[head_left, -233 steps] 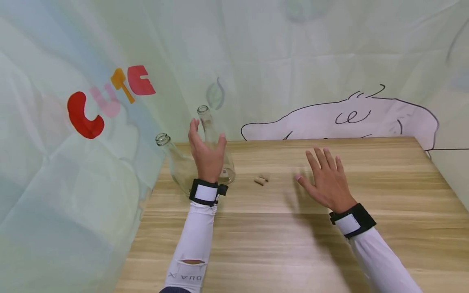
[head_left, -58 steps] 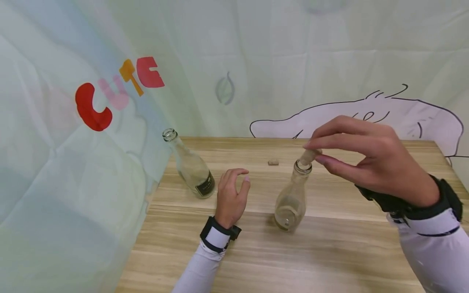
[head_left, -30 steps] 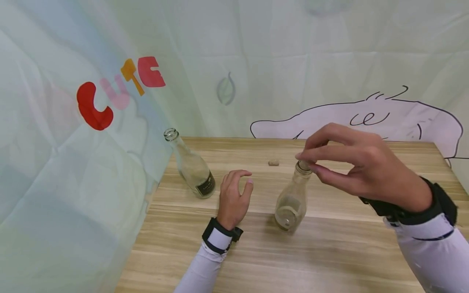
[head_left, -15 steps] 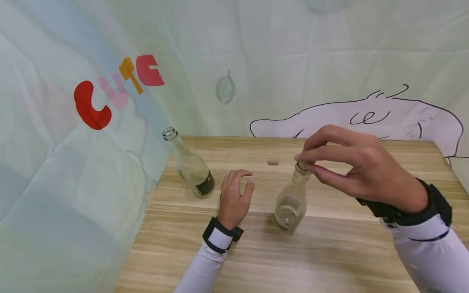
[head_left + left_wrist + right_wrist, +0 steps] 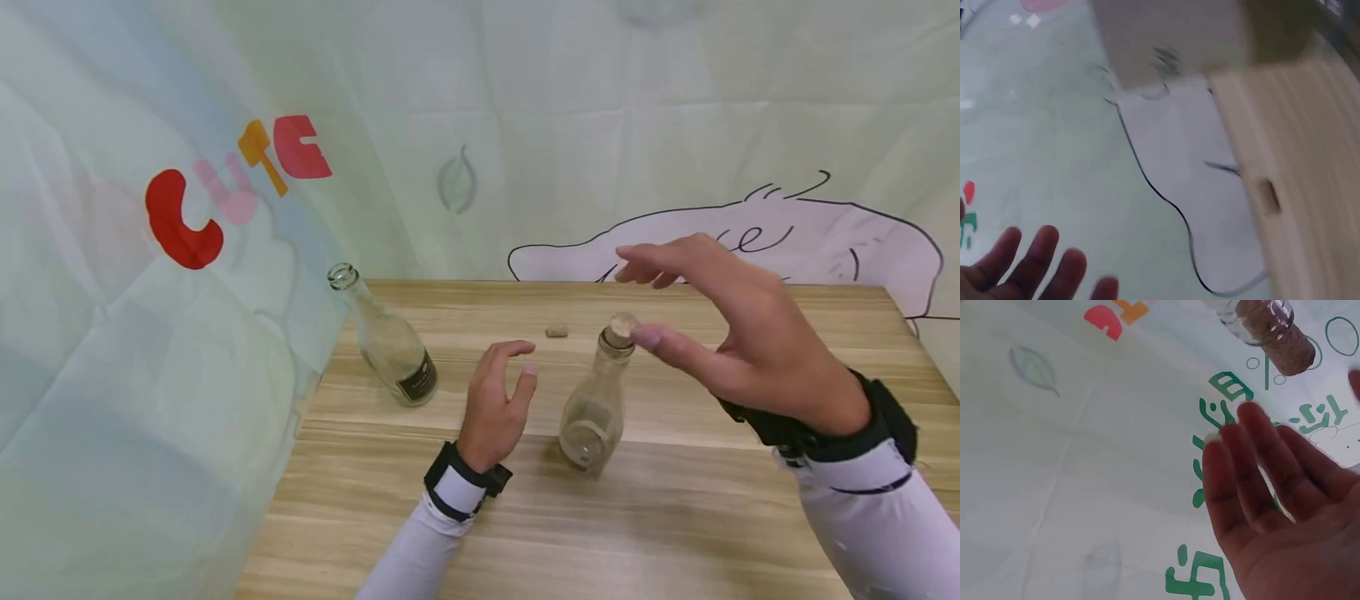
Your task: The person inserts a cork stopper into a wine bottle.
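Observation:
A clear glass bottle [image 5: 592,417] stands upright on the wooden table, a cork [image 5: 1290,351] seated in its mouth with its top sticking out. Around the bottle's top, my right hand [image 5: 750,333] is spread with fingers apart from the thumb; the thumb tip is close to the cork, and whether it touches I cannot tell. My left hand [image 5: 498,408] hovers left of that bottle, fingers relaxed and holding nothing. A second cork [image 5: 557,331] lies on the table behind, also visible as a small cork [image 5: 1269,196] in the left wrist view.
Another clear bottle [image 5: 393,350] with a dark label and an uncorked mouth stands at the left. The wooden table [image 5: 570,542] meets a printed cloth backdrop [image 5: 525,150] at the back and left.
Earlier the bottle stood beside the other at the left and both corks lay on the table. My right hand pushed one cork into the mouth and has just let go; my left hand shifted slightly right.

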The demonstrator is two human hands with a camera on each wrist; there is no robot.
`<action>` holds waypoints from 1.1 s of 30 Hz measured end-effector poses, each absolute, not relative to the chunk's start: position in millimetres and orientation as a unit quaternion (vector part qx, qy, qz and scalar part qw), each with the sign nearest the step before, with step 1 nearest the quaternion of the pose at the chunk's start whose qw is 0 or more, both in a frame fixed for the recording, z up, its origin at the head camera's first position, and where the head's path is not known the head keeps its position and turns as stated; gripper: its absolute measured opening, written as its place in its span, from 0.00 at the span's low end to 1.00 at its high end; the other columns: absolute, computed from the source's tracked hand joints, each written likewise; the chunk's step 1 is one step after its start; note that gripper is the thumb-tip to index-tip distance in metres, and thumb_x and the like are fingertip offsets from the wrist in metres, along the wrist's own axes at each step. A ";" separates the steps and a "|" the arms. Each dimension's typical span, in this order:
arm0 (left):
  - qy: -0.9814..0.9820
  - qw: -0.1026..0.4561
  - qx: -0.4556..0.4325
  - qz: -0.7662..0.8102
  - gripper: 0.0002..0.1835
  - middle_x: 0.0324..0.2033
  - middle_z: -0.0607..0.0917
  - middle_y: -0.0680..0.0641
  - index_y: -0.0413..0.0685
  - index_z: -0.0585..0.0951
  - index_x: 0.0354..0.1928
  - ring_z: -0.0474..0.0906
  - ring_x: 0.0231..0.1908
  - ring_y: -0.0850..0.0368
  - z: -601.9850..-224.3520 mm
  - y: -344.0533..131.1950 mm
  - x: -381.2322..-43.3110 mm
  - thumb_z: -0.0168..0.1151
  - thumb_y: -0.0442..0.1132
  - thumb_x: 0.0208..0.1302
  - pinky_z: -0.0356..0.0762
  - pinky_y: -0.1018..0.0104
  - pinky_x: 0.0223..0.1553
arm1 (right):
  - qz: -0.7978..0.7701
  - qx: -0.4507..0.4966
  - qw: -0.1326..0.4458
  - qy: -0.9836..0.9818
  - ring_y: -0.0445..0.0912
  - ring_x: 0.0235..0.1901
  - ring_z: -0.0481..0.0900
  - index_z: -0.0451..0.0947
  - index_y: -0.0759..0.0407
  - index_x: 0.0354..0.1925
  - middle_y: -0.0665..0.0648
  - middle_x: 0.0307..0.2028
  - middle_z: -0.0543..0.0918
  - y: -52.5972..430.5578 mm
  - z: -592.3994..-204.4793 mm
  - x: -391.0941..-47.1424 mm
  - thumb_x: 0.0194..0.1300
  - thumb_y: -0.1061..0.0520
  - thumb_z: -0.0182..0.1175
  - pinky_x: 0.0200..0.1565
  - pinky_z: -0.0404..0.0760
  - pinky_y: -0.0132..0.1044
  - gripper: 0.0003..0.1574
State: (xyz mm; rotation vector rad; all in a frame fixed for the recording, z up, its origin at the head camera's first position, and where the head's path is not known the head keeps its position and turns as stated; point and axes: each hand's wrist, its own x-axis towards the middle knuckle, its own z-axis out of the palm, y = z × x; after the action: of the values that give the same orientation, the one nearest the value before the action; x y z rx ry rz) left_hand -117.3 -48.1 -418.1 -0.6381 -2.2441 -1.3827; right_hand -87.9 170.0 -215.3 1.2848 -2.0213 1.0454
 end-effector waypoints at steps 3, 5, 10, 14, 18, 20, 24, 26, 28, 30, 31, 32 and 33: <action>-0.759 0.197 -0.303 -0.542 0.19 0.49 0.73 0.48 0.41 0.66 0.56 0.67 0.51 0.55 -404.2 -33.6 -112.8 0.44 0.42 0.65 0.66 0.57 0.49 | 0.409 0.452 0.263 -0.748 0.51 0.41 0.73 0.67 0.72 0.53 0.63 0.42 0.77 169.5 -216.4 -87.2 0.64 0.55 0.50 0.42 0.69 0.38 0.26; -0.732 0.182 -0.341 -0.561 0.23 0.50 0.73 0.47 0.39 0.63 0.58 0.67 0.52 0.53 -395.7 -23.1 -110.1 0.42 0.45 0.65 0.67 0.55 0.49 | 0.429 0.439 0.252 -0.748 0.52 0.43 0.73 0.66 0.73 0.54 0.64 0.43 0.76 169.1 -217.6 -86.0 0.66 0.55 0.46 0.44 0.68 0.40 0.25; -0.715 0.133 -0.378 -0.573 0.28 0.51 0.72 0.47 0.40 0.62 0.58 0.67 0.51 0.56 -377.7 -2.5 -101.7 0.47 0.51 0.62 0.65 0.59 0.50 | 0.486 0.411 0.188 -0.748 0.54 0.47 0.69 0.63 0.72 0.57 0.64 0.46 0.74 164.7 -221.5 -80.6 0.67 0.58 0.39 0.48 0.64 0.44 0.24; -0.710 0.083 -0.370 -0.593 0.21 0.45 0.76 0.45 0.40 0.67 0.51 0.71 0.46 0.57 -370.3 8.4 -95.7 0.57 0.41 0.58 0.66 0.63 0.49 | 0.511 0.395 0.151 -0.748 0.55 0.48 0.68 0.61 0.70 0.58 0.62 0.48 0.73 161.0 -227.5 -78.0 0.66 0.61 0.36 0.49 0.63 0.45 0.25; -0.702 0.059 -0.354 -0.615 0.14 0.34 0.79 0.46 0.42 0.70 0.41 0.75 0.38 0.59 -370.8 16.0 -94.9 0.61 0.30 0.53 0.71 0.67 0.43 | 0.525 0.397 0.144 -0.739 0.58 0.48 0.68 0.61 0.69 0.59 0.62 0.48 0.72 160.9 -235.8 -80.1 0.66 0.59 0.35 0.49 0.63 0.47 0.26; -0.702 0.064 -0.349 -0.618 0.14 0.30 0.79 0.47 0.43 0.70 0.38 0.75 0.35 0.62 -371.7 17.4 -95.0 0.62 0.29 0.51 0.72 0.68 0.41 | 0.543 0.401 0.132 -0.726 0.60 0.48 0.67 0.61 0.69 0.59 0.64 0.49 0.72 160.5 -240.6 -82.0 0.67 0.58 0.35 0.49 0.63 0.48 0.26; -0.700 0.084 -0.355 -0.614 0.14 0.29 0.79 0.47 0.42 0.70 0.39 0.75 0.34 0.63 -373.9 18.4 -96.4 0.62 0.28 0.50 0.72 0.70 0.40 | 0.616 0.395 0.055 -0.679 0.63 0.49 0.65 0.60 0.69 0.59 0.69 0.48 0.70 158.3 -253.7 -85.8 0.68 0.56 0.33 0.52 0.59 0.49 0.27; -0.697 0.094 -0.361 -0.613 0.14 0.28 0.79 0.46 0.41 0.70 0.38 0.75 0.33 0.63 -375.2 18.6 -97.4 0.62 0.28 0.49 0.72 0.70 0.39 | 0.654 0.392 0.013 -0.646 0.63 0.49 0.64 0.59 0.71 0.59 0.73 0.47 0.69 156.5 -262.9 -89.5 0.69 0.56 0.31 0.53 0.57 0.49 0.28; -0.695 0.103 -0.365 -0.611 0.14 0.28 0.79 0.46 0.41 0.70 0.37 0.74 0.33 0.62 -374.7 18.7 -97.7 0.62 0.28 0.49 0.72 0.71 0.38 | 0.686 0.390 -0.019 -0.614 0.64 0.47 0.64 0.59 0.75 0.58 0.76 0.44 0.69 154.2 -270.9 -93.2 0.69 0.55 0.28 0.52 0.57 0.50 0.29; -0.693 0.109 -0.367 -0.611 0.16 0.28 0.79 0.47 0.41 0.71 0.40 0.74 0.33 0.62 -374.7 19.1 -98.0 0.62 0.28 0.48 0.72 0.71 0.38 | 0.705 0.387 -0.039 -0.593 0.64 0.45 0.65 0.59 0.77 0.56 0.77 0.42 0.70 152.3 -276.0 -95.8 0.69 0.55 0.26 0.50 0.58 0.52 0.30; -0.692 0.111 -0.368 -0.611 0.18 0.29 0.79 0.47 0.41 0.71 0.43 0.74 0.33 0.62 -375.2 19.5 -98.4 0.62 0.28 0.48 0.72 0.70 0.38 | 0.713 0.384 -0.047 -0.585 0.64 0.43 0.66 0.59 0.78 0.55 0.77 0.40 0.70 151.5 -277.8 -96.8 0.69 0.54 0.25 0.50 0.59 0.53 0.31; -0.691 0.111 -0.369 -0.611 0.21 0.32 0.79 0.47 0.42 0.71 0.46 0.74 0.36 0.62 -375.7 19.7 -98.9 0.62 0.28 0.47 0.72 0.69 0.40 | 0.721 0.380 -0.056 -0.576 0.64 0.42 0.67 0.60 0.78 0.55 0.76 0.39 0.71 151.0 -279.5 -97.4 0.69 0.54 0.25 0.49 0.59 0.54 0.32; -0.691 0.108 -0.368 -0.612 0.23 0.37 0.79 0.48 0.42 0.70 0.49 0.74 0.39 0.61 -376.0 19.8 -99.0 0.62 0.28 0.47 0.71 0.68 0.42 | 0.728 0.376 -0.064 -0.570 0.64 0.41 0.68 0.60 0.79 0.54 0.76 0.38 0.71 150.6 -281.4 -97.7 0.68 0.54 0.23 0.49 0.60 0.54 0.32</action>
State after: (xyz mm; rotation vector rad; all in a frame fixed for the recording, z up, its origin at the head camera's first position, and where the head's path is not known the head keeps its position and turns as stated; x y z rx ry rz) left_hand -99.0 19.8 -376.0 -1.0820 -2.0339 -1.8018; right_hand -97.7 150.6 -281.4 1.2308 -1.8678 2.3843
